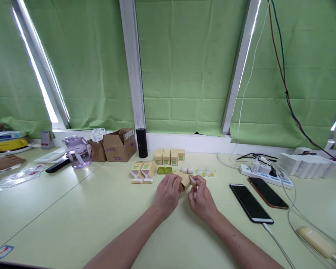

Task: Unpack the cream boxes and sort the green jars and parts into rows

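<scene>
Between my hands is a small tan cardboard box [185, 183], its near end unfolded. My left hand [168, 194] is closed around the box's left side. With thumb and fingers, my right hand [202, 198] pinches the flap at the box's right end. Just beyond stand two small green containers [164, 170], two pale pink cylinders [187, 170] and a clear twin-lobed case [206, 171] with yellow spots. To the left lie two opened tan boxes [143, 172] with white flaps. Behind them several closed tan boxes [166, 157] stand in a row.
A black cylinder [141, 143], a brown carton [120, 145] and a purple jug [77, 151] stand at the back left. On the right are two phones [251, 203], a power strip [266, 175], cables and white boxes [305, 164]. Another person's hand [8, 163] rests at the far left.
</scene>
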Demonstrator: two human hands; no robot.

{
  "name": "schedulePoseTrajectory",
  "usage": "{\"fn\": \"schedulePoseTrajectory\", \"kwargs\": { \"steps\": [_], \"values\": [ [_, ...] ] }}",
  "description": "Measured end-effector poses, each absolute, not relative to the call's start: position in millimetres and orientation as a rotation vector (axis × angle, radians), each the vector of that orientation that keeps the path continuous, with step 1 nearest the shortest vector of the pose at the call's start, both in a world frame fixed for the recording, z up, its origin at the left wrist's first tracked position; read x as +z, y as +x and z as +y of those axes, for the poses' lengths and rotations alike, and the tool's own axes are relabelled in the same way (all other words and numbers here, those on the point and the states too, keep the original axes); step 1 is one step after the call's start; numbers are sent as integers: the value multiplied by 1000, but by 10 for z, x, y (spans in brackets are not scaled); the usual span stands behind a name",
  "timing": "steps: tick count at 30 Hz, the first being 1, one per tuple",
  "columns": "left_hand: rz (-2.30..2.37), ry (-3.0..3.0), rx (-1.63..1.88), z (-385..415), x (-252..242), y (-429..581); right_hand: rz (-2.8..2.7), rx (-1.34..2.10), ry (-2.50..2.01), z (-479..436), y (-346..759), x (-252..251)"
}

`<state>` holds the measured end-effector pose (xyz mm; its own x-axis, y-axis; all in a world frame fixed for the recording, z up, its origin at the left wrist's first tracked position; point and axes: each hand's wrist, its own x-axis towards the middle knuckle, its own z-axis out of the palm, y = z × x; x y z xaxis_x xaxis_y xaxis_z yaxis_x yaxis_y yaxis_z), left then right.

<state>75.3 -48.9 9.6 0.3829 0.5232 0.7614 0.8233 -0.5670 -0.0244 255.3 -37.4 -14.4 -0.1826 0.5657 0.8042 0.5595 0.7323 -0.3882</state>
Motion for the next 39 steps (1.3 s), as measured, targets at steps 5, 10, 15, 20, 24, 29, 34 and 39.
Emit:
{"fn": "schedulePoseTrajectory", "kwargs": {
  "steps": [5, 10, 15, 20, 24, 29, 34, 39],
  "values": [
    [-1284, -2358, -1118, -472, 80, 707, -1749, 152, -892, -417, 2577, -34],
    [-1371, -2391, -1193, -478, 66, 700, -1649, 31, -770, -412, 2624, 62],
    [-1428, -2405, -1197, -492, 67, 703, -1738, -187, -575, -482, 2663, 134],
    [-1389, -2463, -1158, -497, 84, 711, -1948, -263, -379, -604, 2566, 175],
    [-1343, -2509, -1184, -509, 104, 731, -2009, -290, -382, -593, 2532, 187],
    [-1403, -2570, -1158, -519, 97, 730, -1903, -307, -551, -442, 2625, 101],
    [-1480, -2533, -1110, -490, 46, 704, -1838, -158, -792, -339, 2690, 15],
    [-1512, -2534, -1084, -480, 44, 702, -1857, -79, -937, -317, 2682, -21]
  ]
}}
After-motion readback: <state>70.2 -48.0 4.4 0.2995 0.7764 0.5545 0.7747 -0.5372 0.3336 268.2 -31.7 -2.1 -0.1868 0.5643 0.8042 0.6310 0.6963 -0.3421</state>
